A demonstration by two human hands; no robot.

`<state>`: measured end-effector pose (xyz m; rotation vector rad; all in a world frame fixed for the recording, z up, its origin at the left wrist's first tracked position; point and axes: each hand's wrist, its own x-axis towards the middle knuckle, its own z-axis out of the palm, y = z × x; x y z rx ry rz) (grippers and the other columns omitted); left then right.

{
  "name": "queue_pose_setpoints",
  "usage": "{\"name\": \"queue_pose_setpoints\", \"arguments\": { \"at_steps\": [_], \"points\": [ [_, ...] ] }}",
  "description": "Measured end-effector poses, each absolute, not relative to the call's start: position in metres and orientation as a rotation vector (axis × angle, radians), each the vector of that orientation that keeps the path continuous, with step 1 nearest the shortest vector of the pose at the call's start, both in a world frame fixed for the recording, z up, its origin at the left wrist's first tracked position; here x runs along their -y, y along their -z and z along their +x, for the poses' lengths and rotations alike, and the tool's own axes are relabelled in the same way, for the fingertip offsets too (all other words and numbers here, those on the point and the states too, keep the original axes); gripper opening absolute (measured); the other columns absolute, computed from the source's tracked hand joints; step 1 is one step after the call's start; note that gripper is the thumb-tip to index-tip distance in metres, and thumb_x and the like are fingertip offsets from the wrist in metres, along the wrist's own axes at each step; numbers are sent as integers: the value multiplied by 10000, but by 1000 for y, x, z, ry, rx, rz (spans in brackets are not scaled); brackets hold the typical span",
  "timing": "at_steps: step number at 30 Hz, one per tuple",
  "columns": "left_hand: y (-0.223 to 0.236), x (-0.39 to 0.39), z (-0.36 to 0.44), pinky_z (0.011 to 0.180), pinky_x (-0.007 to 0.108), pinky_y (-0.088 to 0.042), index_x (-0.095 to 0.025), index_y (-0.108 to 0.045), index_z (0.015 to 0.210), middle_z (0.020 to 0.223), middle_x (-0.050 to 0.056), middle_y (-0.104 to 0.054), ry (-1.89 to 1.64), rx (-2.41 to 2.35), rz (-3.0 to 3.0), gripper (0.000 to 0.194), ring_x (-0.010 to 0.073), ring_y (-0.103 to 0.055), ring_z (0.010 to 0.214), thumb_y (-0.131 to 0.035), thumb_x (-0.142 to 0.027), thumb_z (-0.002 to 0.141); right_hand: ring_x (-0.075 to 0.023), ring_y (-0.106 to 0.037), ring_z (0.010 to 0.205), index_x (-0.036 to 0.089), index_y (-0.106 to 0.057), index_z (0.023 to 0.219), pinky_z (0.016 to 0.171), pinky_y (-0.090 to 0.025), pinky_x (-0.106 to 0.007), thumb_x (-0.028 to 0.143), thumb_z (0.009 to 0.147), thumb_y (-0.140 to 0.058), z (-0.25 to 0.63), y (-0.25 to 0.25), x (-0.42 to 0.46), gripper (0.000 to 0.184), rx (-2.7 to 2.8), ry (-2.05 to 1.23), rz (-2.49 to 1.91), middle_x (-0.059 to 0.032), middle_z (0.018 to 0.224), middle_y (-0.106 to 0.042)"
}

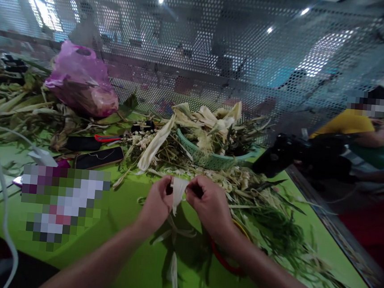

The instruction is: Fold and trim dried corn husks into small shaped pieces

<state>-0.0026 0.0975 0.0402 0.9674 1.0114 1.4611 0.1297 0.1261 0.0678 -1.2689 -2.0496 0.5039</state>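
Between my two hands a pale strip of corn husk [178, 193] is stretched over the green table. My left hand [157, 206] pinches its left side with curled fingers. The fingers of my right hand [211, 205] close on the strip's right edge. Below them, thin pieces of husk [173, 272] lie on the tabletop. A red and yellow ring [221, 255] is partly hidden under my right forearm. Just beyond my hands, a long dry husk [156, 145] leans against a green basket [206, 158] heaped with dried husks.
A purple plastic bag [83, 80] stands at the back left among husks. Nearer are a dark phone [100, 157], a red-handled cutter [107, 138] and a white cable [2, 181]. Green strands [280, 228] lie on the right. Beyond the table edge sits a person in yellow [345, 123].
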Motion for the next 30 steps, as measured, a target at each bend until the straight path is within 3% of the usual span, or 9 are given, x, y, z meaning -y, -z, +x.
{"name": "queue_pose_setpoints", "arguments": {
  "at_steps": [7,12,16,23,27,30],
  "points": [
    [-44,-94,-3,670,247,-394,-167,-559,769,753,15,-573,-1482,-1216,1232,53,139,-501,703,-568,-145,721,-129,-463,560,190,-538,662,526,-311,-232,156,707,-557,129,-64,-130,60,2048,-412,-1262,2,624,-568],
    [-46,-93,-5,635,231,-393,-169,-604,867,760,11,-596,-1398,-1205,1100,126,125,-512,678,-581,-226,758,-135,-504,578,182,-567,693,548,-364,-231,229,745,-548,147,-60,-146,73,1912,-562,-1295,9,621,-579],
    [-42,-102,-16,597,213,-378,-155,-588,725,659,-16,-545,-1394,-1131,889,136,92,-477,601,-638,-281,732,-136,-501,581,175,-583,740,558,-392,-243,291,775,-548,164,-70,-153,126,1826,-660,-1290,5,633,-572],
    [-36,-107,-25,559,188,-367,-138,-604,699,632,-18,-546,-1366,-971,660,159,64,-469,554,-705,-257,669,-154,-502,562,207,-573,792,524,-386,-267,323,794,-552,210,-103,-146,117,1768,-430,-1360,-9,646,-572],
    [-40,-105,-23,542,176,-366,-133,-627,710,628,-19,-551,-1357,-927,609,170,60,-476,559,-735,-241,635,-226,-599,684,211,-616,837,621,-420,-333,307,790,-550,245,-111,-140,125,2061,19,-1537,-69,829,-670],
    [-43,-103,-21,539,169,-376,-131,-636,713,631,-20,-559,-1349,-911,564,197,59,-489,565,-761,-234,601,-255,-641,846,273,-633,1062,689,-444,-345,302,824,-513,248,-113,-133,268,2238,-8,-1539,-38,1071,-678]
  ]
}}
